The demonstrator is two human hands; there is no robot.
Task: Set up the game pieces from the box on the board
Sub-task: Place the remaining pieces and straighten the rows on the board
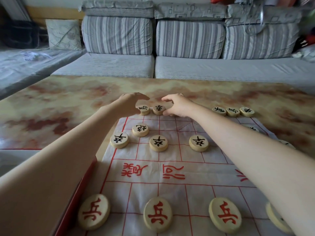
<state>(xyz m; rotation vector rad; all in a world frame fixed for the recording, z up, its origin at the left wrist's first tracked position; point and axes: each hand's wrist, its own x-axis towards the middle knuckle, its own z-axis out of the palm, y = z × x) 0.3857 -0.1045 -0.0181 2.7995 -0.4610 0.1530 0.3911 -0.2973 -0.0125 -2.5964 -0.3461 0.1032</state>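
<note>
A white cloth board (196, 172) with red lines lies on the table. At its far edge sit two wooden discs with black characters (144, 109) (158, 109). My left hand (131, 103) arches over the left disc, its thumb at the disc's edge and its fingertips clear of it. My right hand (177, 105) curves beside the right disc with thumb raised and fingers down on the table; what lies under the palm is hidden. Three more black discs (233, 111) line the far right edge. Black soldier discs (158, 143) stand in a row, with red soldier discs (157, 213) nearest me.
A red box edge (76, 193) runs along the board's left side under my left forearm. The marbled table (59, 106) extends left and beyond the board. A grey striped sofa (187, 40) stands behind the table. My right forearm covers part of the board's right half.
</note>
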